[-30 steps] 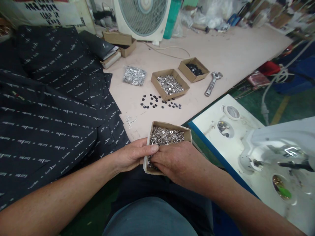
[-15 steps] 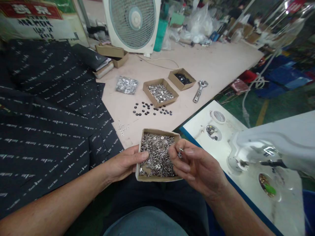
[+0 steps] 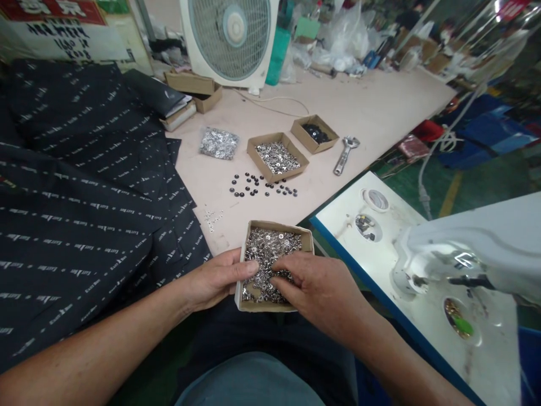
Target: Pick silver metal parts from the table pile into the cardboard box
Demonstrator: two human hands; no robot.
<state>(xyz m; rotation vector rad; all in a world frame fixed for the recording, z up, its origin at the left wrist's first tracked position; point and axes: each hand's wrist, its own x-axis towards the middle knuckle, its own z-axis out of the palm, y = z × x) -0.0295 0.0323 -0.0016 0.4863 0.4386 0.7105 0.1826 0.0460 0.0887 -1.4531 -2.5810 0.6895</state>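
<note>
My left hand [image 3: 222,276] grips a small cardboard box [image 3: 264,308] by its left side, thumb over the rim. Small silvery metal snap parts [image 3: 266,248] fill most of it. My right hand [image 3: 313,282] reaches over the box's right side. Its thumb and forefinger are apart, with their tips among the metal parts; the other fingers are mostly hidden. On the table beyond lie black round snap caps [image 3: 249,183], spread out loosely. Behind them stands a second cardboard box [image 3: 257,160] of silvery ring-like parts.
A box of black parts [image 3: 315,134], an adjustable wrench [image 3: 346,155] and a plastic bag of metal parts [image 3: 218,143] sit on the table [image 3: 363,101]. Dark printed fabric [image 3: 93,214] covers the left. A white machine [image 3: 477,242] stands at right, a fan [image 3: 232,34] behind.
My right hand has moved left and down into the box, its fingers turning from a raised pinch with a small metal piece to reaching among the parts. My left hand still holds the box.
</note>
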